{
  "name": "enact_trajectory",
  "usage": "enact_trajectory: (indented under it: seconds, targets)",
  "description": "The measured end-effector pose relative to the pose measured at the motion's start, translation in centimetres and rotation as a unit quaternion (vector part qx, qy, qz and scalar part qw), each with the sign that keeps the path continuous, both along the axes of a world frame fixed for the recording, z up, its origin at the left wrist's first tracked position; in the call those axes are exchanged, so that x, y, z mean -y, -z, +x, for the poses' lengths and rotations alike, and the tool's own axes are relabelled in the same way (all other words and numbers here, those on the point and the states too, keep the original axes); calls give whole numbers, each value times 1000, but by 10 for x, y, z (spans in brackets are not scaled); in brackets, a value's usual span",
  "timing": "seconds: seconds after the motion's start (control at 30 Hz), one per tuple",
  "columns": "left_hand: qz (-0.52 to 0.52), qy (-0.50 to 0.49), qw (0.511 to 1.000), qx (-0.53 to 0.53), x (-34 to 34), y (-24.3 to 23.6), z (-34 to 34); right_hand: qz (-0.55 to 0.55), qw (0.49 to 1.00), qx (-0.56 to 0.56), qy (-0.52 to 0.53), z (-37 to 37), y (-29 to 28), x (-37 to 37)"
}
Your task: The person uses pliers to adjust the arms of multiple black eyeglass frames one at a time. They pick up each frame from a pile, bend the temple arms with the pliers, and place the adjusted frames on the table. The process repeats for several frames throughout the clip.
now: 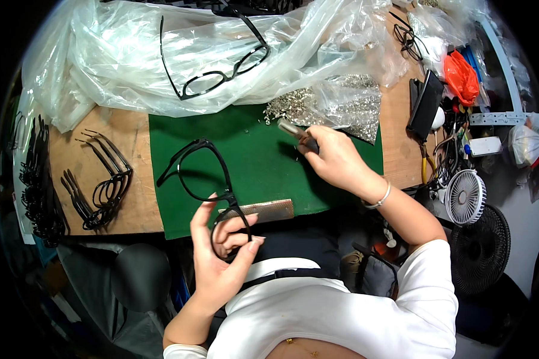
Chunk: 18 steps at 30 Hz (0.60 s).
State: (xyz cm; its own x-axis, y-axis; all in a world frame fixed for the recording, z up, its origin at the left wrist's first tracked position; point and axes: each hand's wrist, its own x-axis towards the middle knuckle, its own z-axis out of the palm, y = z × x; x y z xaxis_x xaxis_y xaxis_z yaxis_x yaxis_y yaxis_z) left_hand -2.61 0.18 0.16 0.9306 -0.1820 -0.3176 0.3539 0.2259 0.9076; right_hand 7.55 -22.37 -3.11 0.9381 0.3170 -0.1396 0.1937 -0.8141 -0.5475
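My left hand (218, 257) is closed on a black eyeglass frame (226, 173), gripping it by the near rim, with one temple reaching to the far left. My right hand (335, 152) is closed around a small hand tool (293, 130) with a pale grey end and a dark body; its exact kind does not show. The tool points at a pile of tiny metal parts (287, 105), which lies partly in and beside a clear plastic bag (347, 99). Under both hands spreads a green mat (263, 155). A worn metal strip (275, 210) lies at its front edge, behind my left fingers.
Another black eyeglass frame (206, 81) rests on crumpled clear plastic sheeting (120, 66) at the back. Several frames (105, 185) are stacked at left, beside a dense row of more (39, 191). Pliers (424, 164), a phone-like black slab (426, 102) and a white fan (465, 196) stand right.
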Motion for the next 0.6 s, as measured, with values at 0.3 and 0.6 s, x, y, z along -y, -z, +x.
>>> enact_trajectory:
  seconds: [0.3,0.6]
  targets:
    - [-111,60,986,-107,-10,5,5,-29,995,48,-83,-6,6,-4]
    - [-23,-4,1000,11,17,5,2,241,966,-92,-24,-26,-46,-43]
